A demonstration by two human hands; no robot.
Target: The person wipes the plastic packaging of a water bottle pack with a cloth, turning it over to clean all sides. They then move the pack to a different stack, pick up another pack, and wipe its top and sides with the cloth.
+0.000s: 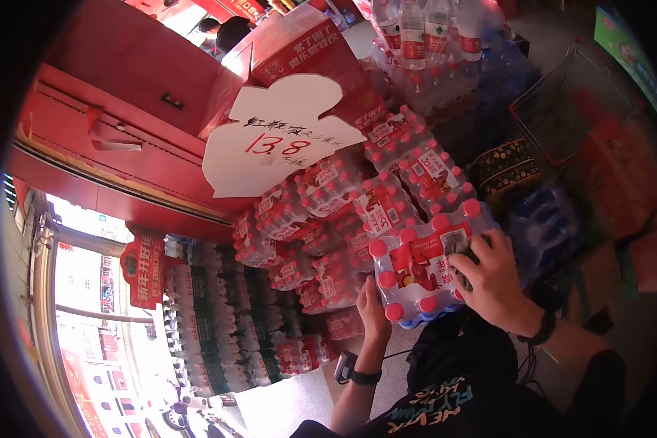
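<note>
That shrink-wrapped pack of red-capped water bottles [423,263] atop the stacked packs [328,219] looks heavy with slick, stretchy film, so the left hand [372,306] cupped underneath and right hand [489,281] clamped on its side seems about right.

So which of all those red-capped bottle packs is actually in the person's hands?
The shrink-wrapped pack nearest the camera: left hand under it, right hand on its side. The other packs lie stacked, untouched.
</note>
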